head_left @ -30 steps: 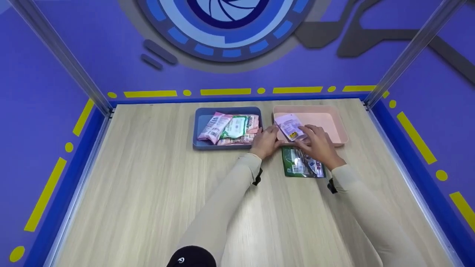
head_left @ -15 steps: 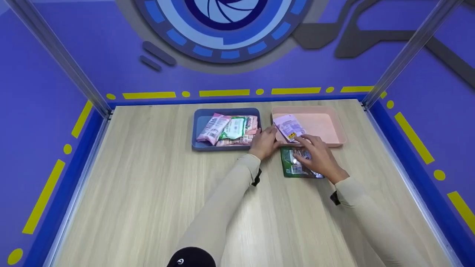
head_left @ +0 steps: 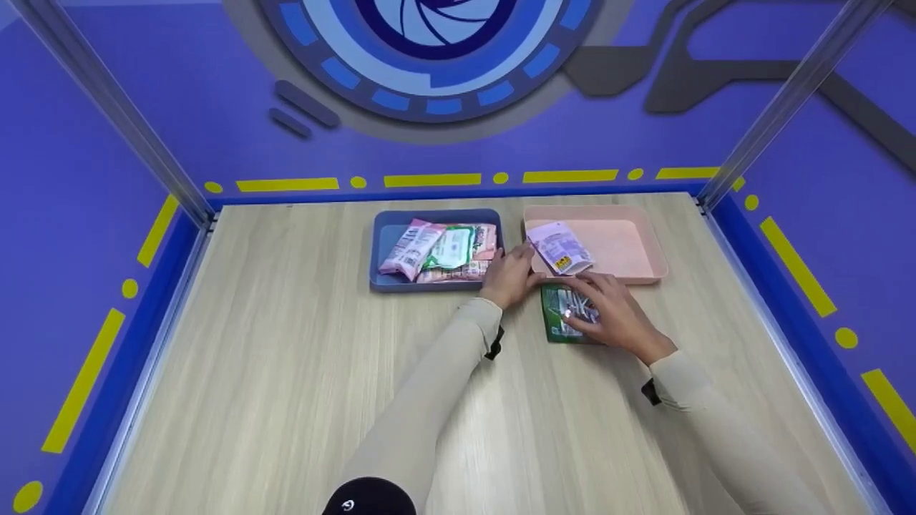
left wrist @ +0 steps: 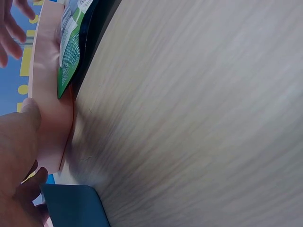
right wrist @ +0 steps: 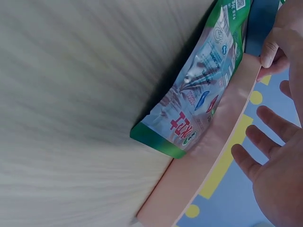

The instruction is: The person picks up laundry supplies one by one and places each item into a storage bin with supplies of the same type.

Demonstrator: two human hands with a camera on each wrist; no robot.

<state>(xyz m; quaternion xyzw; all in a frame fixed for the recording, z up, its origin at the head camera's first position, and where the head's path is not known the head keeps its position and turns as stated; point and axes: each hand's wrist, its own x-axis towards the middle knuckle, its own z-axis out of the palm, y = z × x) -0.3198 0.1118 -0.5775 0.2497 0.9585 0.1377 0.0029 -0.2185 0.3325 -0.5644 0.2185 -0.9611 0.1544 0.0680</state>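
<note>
At the near left corner of the pink tray [head_left: 630, 247], my left hand [head_left: 509, 277] pinches the rim, thumb on the near side, as the right wrist view shows. My right hand [head_left: 617, 315] hovers over a green snack pouch [right wrist: 199, 90], fingers spread and holding nothing. That pouch rests on the wooden table against the tray's near wall; the hand partly covers it in the head view. A purple pouch [head_left: 560, 248] lies tilted inside the pink tray, at its left side.
Just left of the pink tray stands a blue tray [head_left: 383, 236]. It holds a pink packet [head_left: 413, 248], a green-and-white packet [head_left: 452, 247] and other pink packets [head_left: 486, 239]. Blue-purple panels edge the table at the back and sides.
My right hand has drawn back from the purple pouch toward the near side, over the green pouch. The purple pouch stays in the pink tray. The left hand keeps its place.
</note>
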